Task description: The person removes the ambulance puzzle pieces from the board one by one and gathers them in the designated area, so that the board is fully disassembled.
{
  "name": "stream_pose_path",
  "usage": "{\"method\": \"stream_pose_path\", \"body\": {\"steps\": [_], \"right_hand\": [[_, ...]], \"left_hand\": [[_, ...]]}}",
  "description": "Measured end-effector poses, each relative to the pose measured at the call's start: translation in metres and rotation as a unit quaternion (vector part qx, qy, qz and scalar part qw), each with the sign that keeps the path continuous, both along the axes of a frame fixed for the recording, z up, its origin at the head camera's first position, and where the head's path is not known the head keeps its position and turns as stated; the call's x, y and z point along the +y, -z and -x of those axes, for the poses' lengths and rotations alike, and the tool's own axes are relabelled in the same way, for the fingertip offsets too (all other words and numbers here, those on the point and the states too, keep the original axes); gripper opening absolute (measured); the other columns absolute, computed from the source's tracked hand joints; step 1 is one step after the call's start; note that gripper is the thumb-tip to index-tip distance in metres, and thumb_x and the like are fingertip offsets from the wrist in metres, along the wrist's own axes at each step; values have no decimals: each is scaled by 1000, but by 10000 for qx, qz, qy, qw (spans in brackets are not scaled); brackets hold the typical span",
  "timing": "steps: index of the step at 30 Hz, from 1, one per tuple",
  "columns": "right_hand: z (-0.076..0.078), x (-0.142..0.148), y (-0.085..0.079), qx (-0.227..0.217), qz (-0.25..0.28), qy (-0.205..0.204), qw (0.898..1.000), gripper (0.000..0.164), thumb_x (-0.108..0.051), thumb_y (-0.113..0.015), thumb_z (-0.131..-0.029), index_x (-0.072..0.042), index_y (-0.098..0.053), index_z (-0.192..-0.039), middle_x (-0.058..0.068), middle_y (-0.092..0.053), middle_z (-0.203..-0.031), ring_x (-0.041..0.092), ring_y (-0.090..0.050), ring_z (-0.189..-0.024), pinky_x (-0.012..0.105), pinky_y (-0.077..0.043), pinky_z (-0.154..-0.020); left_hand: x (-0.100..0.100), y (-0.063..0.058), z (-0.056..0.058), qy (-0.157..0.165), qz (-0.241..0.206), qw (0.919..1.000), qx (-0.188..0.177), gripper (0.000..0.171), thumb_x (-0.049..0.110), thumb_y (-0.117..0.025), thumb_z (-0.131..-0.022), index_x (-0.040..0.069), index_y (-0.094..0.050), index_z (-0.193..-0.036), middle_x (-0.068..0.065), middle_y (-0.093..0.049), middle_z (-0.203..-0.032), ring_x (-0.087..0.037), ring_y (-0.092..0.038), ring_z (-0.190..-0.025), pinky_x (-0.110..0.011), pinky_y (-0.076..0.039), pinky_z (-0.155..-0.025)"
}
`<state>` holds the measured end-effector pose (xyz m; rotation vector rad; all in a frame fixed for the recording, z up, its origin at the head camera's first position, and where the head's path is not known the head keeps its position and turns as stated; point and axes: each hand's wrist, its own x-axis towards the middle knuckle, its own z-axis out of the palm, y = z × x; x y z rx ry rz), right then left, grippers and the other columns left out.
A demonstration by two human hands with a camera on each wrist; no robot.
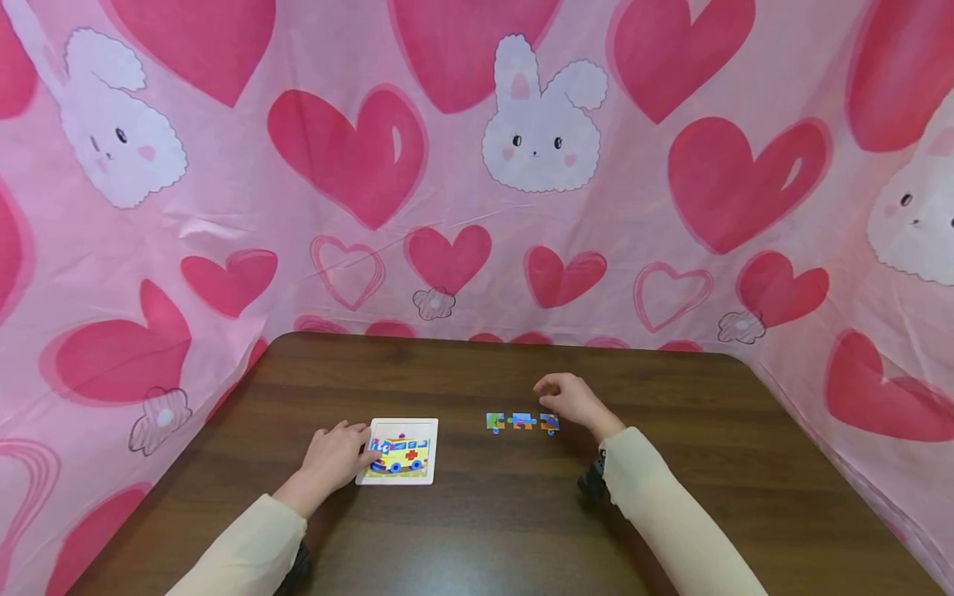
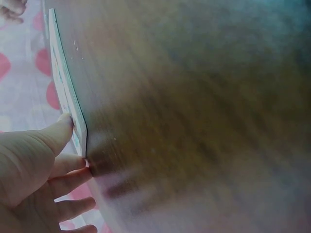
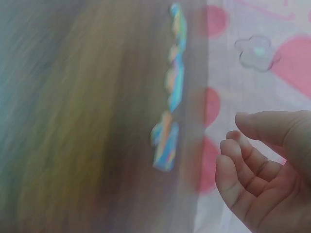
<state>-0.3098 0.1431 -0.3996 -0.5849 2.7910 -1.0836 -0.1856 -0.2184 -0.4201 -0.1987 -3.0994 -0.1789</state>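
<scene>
While the left hand (image 1: pixel 335 454) pinches the left edge of the ambulance puzzle board (image 1: pixel 434 451) on the counter (image 1: pixel 477 521) in the head view, three puzzle pieces (image 1: pixel 522 421) lie in a row to its right – the right hand (image 1: pixel 572 401), loosely curled and holding nothing, is near the rightmost. Left wrist view: the thumb overlaps the board's edge; right wrist view: thumb and fingertips stand apart – clear of the blurred pieces.

The puzzle (image 1: pixel 408 454) lies on the tabletop (image 1: pixel 477 530) at my left hand (image 1: pixel 335 453); three pieces (image 1: pixel 522 420) sit in a row to its right, the last nearest my right hand (image 1: pixel 577 401).
</scene>
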Motion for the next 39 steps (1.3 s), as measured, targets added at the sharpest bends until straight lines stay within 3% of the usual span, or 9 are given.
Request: {"method": "stream_pose_path", "body": {"steps": [3,8,12,21,33,39], "right_hand": [[0,-13,-7,133,27,-144,9998,17,-6,-64,-85,-1,-66,-101,4,-62,-91,20,-54,-79,35,-49,-72],[-3,-38,-19,280,33,-432,9987,17,-7,-64,-86,-2,-66,-102,2,-61,-86,18,-52,-74,32,-47,-66],[-8,-60,-28,300,70,-560,9980,17,-9,-65,-86,-5,-66,-102,0,-61,-87,17,-52,-76,32,-47,-69],[-18,-106,-36,377,114,-928,9949,16,-9,-67,-84,-6,-67,-100,-1,-59,-80,15,-50,-73,27,-46,-65],[-43,-161,-21,-133,177,-1357,9905,22,-7,-68,-84,-3,-66,-105,1,-52,-70,13,-45,-62,21,-39,-52],[-53,-180,-9,-417,236,-1465,9880,23,-9,-69,-83,-4,-65,-106,-1,-52,-70,12,-46,-63,20,-41,-55]], "left_hand": [[0,1,-1,-18,19,10000,-3,48,34,-68,-81,0,-63,-115,-20,-58,-117,-46,-43,-116,-58,-36,-88],[0,0,-1,-2,42,10000,-2,47,34,-68,-81,1,-63,-115,-19,-58,-117,-46,-44,-115,-59,-36,-88],[0,0,-2,17,62,10000,5,47,34,-68,-82,1,-63,-115,-19,-58,-118,-45,-44,-115,-59,-36,-88],[0,0,-2,36,152,9999,51,47,34,-67,-82,0,-62,-115,-19,-58,-118,-44,-45,-115,-58,-37,-87],[0,2,-1,44,173,9998,75,49,35,-68,-82,0,-62,-116,-19,-58,-117,-45,-46,-114,-58,-37,-87],[-1,2,-1,3,115,9999,42,49,35,-68,-82,0,-62,-116,-20,-58,-117,-45,-45,-115,-60,-36,-87]]}}
